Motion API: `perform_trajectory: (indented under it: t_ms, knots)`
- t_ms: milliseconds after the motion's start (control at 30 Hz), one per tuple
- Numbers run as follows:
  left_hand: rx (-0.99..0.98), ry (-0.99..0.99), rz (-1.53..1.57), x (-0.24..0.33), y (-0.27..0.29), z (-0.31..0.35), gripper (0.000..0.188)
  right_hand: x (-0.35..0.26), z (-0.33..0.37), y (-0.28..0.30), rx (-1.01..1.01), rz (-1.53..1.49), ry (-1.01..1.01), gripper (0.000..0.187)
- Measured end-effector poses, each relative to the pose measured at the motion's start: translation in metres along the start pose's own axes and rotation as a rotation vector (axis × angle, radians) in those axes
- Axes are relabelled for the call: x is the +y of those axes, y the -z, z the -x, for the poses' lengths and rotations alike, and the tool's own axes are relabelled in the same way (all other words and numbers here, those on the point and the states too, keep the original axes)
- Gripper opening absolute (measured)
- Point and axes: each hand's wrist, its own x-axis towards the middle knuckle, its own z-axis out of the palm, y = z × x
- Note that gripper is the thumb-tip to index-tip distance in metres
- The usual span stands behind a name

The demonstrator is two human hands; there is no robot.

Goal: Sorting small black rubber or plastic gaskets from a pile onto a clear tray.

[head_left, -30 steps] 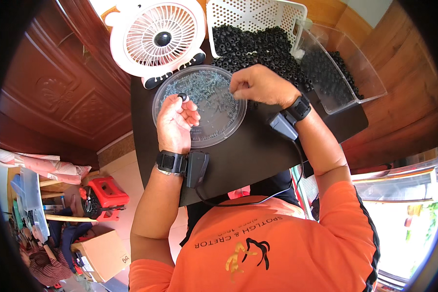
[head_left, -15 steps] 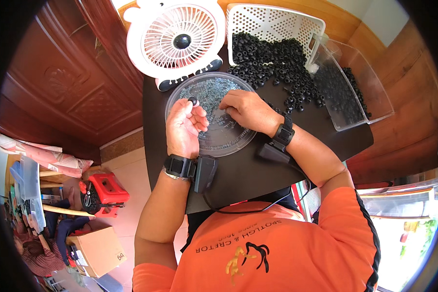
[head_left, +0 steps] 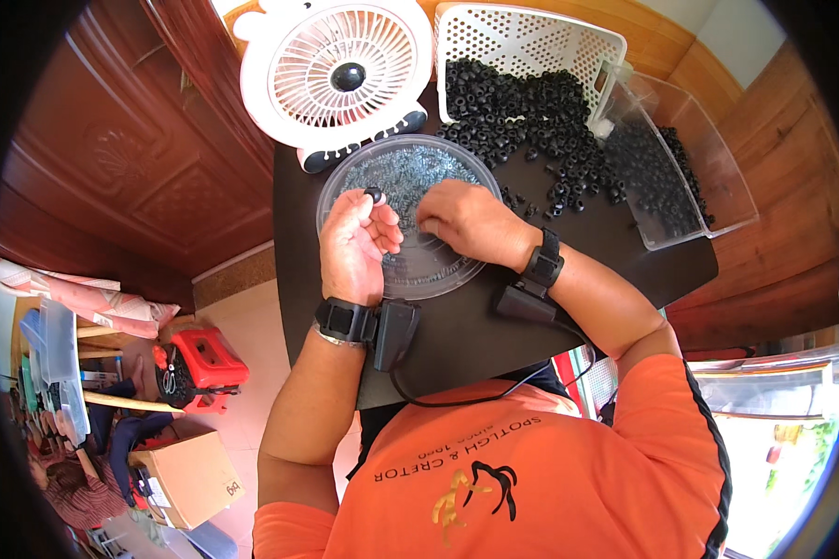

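My left hand [head_left: 352, 250], palm turned up, pinches a small round black cap-like part [head_left: 374, 195] between thumb and forefinger, its other fingers loosely curled. It hovers at the left side of a clear round tray [head_left: 438, 276]. Many tiny shiny metallic pieces [head_left: 410, 170] are spread across the tray, mostly over its far half. Above the tray's right side is my right hand [head_left: 475, 222], knuckles up, fingers bent and drawn together close to the pieces. Its fingertips are mostly hidden, so I cannot see what is between them.
At the back, a white perforated basket [head_left: 531, 37] lies tipped, black parts [head_left: 522, 107] spilling onto the dark table [head_left: 457, 340]. A clear bin [head_left: 718, 177] with more parts lies at the right. A white fan [head_left: 345, 79] stands back left. A cable [head_left: 447, 403] runs along the near edge.
My right hand has shifted slightly nearer over the tray, its fingers moving closer to my left hand. The left hand keeps its hold on the black part almost in place.
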Motion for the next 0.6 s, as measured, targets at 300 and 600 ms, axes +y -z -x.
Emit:
perform_trajectory:
  t_ms: [300, 600]
  knots:
    - [-0.107, 0.056, -0.032, -0.005, -0.007, 0.004, 0.019, 0.005, -0.001, 0.010, 0.229, -1.136, -0.482, 0.011]
    - [-0.321, 0.056, 0.004, -0.015, -0.012, 0.005, 0.021, -0.012, 0.002, 0.000, 0.287, -1.138, -0.372, 0.007]
